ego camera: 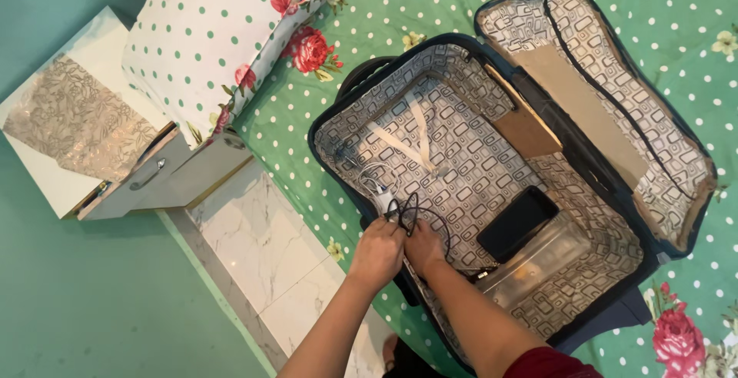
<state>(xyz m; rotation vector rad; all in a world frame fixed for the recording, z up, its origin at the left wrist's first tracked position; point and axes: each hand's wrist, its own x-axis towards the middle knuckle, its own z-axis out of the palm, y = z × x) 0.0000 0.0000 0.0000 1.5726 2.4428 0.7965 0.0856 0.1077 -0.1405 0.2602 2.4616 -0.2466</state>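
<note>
An open dark blue suitcase (327, 121) with grey patterned lining lies on a green dotted bed. My left hand (375, 253) and my right hand (424, 247) meet at its near wall, both closed on a black cable (419, 213). A white charger with a white cord (378, 190) lies just beyond my left hand. To the right of my hands, a black flat case (516, 223) rests on a clear plastic box (538, 266) inside the suitcase. The raised lid (615, 94) leans back at the right.
A dotted floral pillow (207, 40) lies at the bed's head. A white bedside cabinet (84, 124) with a drawer stands at the left. Below it are a white marble ledge (269, 255) and a green floor (92, 301).
</note>
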